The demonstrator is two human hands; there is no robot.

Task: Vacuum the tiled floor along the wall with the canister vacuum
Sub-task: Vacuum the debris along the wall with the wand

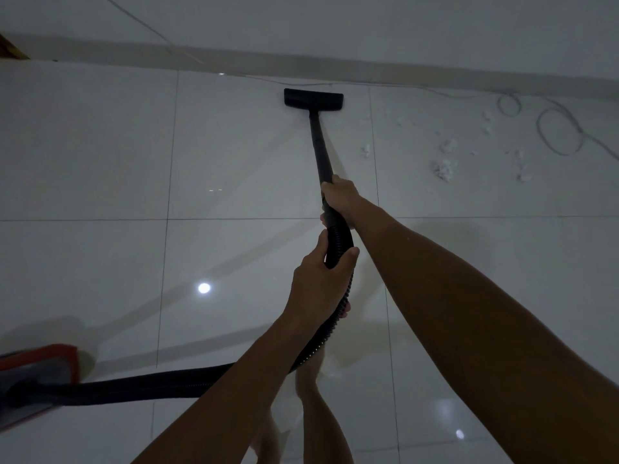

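Two bare forearms reach forward over the tiled floor point(100, 162). Nearer, the left hand point(318, 279) curls its fingers round one black ribbed hose point(140, 385), which trails back left to one red-and-grey canister point(37, 370). Farther out, the right hand point(338, 195) grips the single black wand point(320, 145). Its long axis runs away toward the wall point(402, 28), ending in one floor nozzle point(313, 97) lying flat, parallel to the skirting. White scraps point(442, 169) and a looped cable point(556, 128) lie to the right.

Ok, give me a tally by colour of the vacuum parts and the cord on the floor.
Black: 3, the floor head, wand and hose
Red and grey: 1, the canister
Grey: 1, the loose cord by the wall
Total: 5
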